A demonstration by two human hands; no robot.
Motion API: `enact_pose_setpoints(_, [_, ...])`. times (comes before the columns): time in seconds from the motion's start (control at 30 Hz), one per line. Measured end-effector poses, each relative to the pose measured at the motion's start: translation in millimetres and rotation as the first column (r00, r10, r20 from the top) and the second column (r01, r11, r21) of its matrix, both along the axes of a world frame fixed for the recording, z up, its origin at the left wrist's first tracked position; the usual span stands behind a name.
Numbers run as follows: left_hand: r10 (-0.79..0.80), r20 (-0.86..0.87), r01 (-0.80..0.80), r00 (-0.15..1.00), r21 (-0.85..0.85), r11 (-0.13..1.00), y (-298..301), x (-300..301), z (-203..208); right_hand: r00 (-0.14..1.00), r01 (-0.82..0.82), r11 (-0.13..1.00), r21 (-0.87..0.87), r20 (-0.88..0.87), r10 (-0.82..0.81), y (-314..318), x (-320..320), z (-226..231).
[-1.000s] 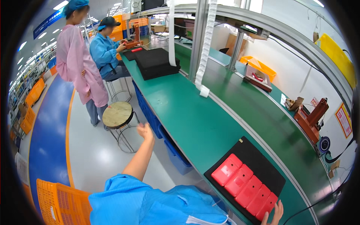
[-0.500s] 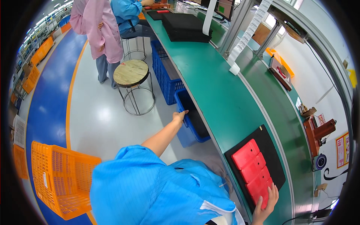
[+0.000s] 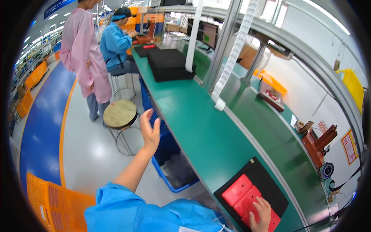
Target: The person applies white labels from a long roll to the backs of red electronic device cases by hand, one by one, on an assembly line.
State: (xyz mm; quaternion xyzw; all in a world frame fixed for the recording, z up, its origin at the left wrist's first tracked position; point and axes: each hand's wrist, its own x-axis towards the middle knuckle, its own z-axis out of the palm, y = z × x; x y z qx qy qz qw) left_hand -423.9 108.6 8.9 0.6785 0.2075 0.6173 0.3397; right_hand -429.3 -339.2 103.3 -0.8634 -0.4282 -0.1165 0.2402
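My left hand (image 3: pixel 150 130) is raised beside the green bench's near edge, its thumb and fingers apart with nothing between them. Below it stands a blue bin (image 3: pixel 173 189) with crumpled, see-through dark material inside. Over at the lower right, my right hand (image 3: pixel 262 216) lies with spread fingers on a row of red, shallow, block-like pieces (image 3: pixel 237 189). These sit side by side on a black foam mat (image 3: pixel 279 193) on the bench; the hand covers part of the row.
The green bench (image 3: pixel 201 120) runs away to the far left. A stack of black foam sheets (image 3: pixel 170 65) and a hanging white label strip (image 3: pixel 232 58) are farther along. A round stool (image 3: pixel 120 114), two people and an orange crate (image 3: pixel 58 201) are on the left.
My left hand has let go of the blue bin's rim and risen beside the bench. My right hand has shifted from the row's near end farther onto the red pieces. The view has tilted up.
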Motion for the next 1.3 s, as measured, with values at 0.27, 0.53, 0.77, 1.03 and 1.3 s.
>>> enact_pose_setpoints(0.27, [-0.607, -0.067, 0.5, 0.792, -0.498, 0.708, 8.7, 237.5, 70.0, 0.988, 0.136, 0.99, 0.033, -0.073, -0.133, -22.9, -42.5, -1.8])
enact_pose_setpoints(0.53, [-0.891, -0.035, 0.772, 0.453, -0.484, 0.412, -0.4, 244.5, 55.2, 0.958, 0.28, 0.957, 0.075, -0.088, -0.273, -37.9, -49.5, -1.1])
enact_pose_setpoints(0.77, [-0.893, 0.023, 0.802, 0.45, -0.449, 0.393, 4.7, 50.6, 45.1, 1.0, -0.012, 0.993, 0.116, -0.004, 0.012, -10.7, 3.8, 2.3])
enact_pose_setpoints(1.03, [-0.908, -0.163, 0.531, 0.385, -0.766, 0.362, -17.0, -133.3, -43.9, 0.872, -0.409, 0.91, -0.072, 0.262, 0.413, 112.3, 35.6, 45.0])
enact_pose_setpoints(1.3, [-0.967, -0.255, 0.145, 0.019, -0.956, 0.255, -67.1, -239.1, -160.2, 0.538, -0.44, 0.769, -0.464, 0.55, 0.639, 235.4, 22.5, 44.1])
